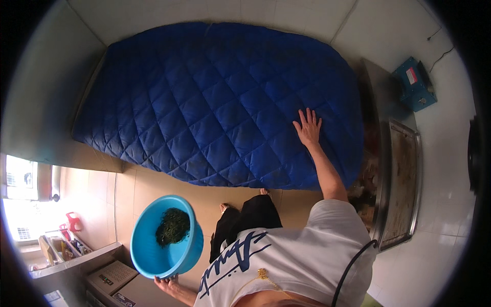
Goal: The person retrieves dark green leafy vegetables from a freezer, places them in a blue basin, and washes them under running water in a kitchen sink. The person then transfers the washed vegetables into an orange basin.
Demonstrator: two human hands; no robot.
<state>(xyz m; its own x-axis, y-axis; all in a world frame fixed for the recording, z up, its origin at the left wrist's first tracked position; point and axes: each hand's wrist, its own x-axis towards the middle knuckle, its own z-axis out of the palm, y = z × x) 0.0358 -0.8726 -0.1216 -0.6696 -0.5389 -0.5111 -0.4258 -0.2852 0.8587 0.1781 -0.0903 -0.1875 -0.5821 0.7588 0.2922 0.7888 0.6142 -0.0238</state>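
With fingers spread, my right hand (pixel 308 127) rests palm down on a blue quilted cover (pixel 215 111), towards its right end. My left hand (pixel 168 284) grips the rim of a light blue plastic basin (pixel 196 245) at the lower left. The basin tilts, and a clump of dark green leafy matter (pixel 172 227) lies inside it. What lies under the cover is hidden.
A metal-framed tray (pixel 402 184) lies on a metal surface at the right, near a teal box (pixel 416 83) by the wall. Below left stand a shelf with boxes (pixel 65 249) and a grey machine (pixel 111 278). Tiled floor (pixel 153 180) shows between cover and basin.
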